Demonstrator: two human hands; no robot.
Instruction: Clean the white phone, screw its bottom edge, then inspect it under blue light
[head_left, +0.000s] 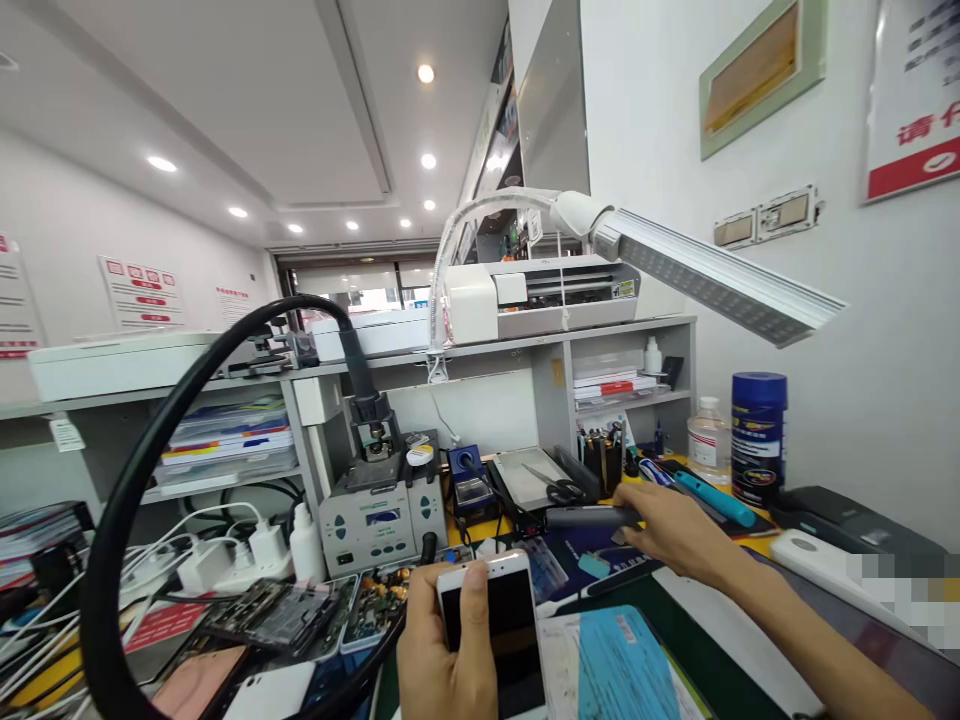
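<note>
In the lower middle, my left hand (450, 640) is wrapped round a white-framed smartphone (514, 625), its thumb lying across the dark screen. My right hand (664, 520) stretches out over the bench at the right, its fingers closed on the end of a dark grey cylindrical tool (589, 517); the tool's exact kind does not show. Under and beside the phone lies a worn blue-and-white pad (626, 665). A white brush-like stick (574, 602) rests just behind that pad. Scissors (559, 487) with black handles lie behind the grey tool.
A thick black hose (139, 460) arches over the left side, near a grey soldering station (382, 525). Phone parts (274, 615) cover the left bench. A blue-capped canister (757, 440), a clear bottle (709, 440) and a pen holder (602, 455) stand at right. A lamp (720, 280) hangs above.
</note>
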